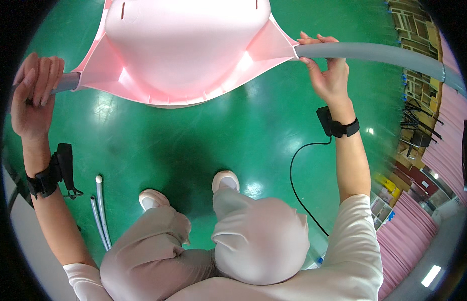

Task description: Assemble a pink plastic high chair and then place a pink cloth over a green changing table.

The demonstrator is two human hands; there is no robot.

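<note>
A pink moulded plastic seat or basin-like shell (180, 49) spans the upper middle, its slotted rounded part running out of the top edge. Grey tubing (372, 50) emerges from its right corner and curves away to the right; a short grey tube end (69, 82) shows at its left corner. My left hand (37, 86) is wrapped around the left tube. My right hand (329, 69) grips the right tube beside the shell's corner, thumb below and fingertips above. Both wrists wear black straps with small black devices.
Two thin grey tubes (101, 210) lie on the green floor left of my feet, one with a white cap. A black cable hangs near my right forearm. Stacked wooden furniture (421, 90), folded black-framed chairs (416, 131), shelves and pink curtains (406, 240) stand at the far right.
</note>
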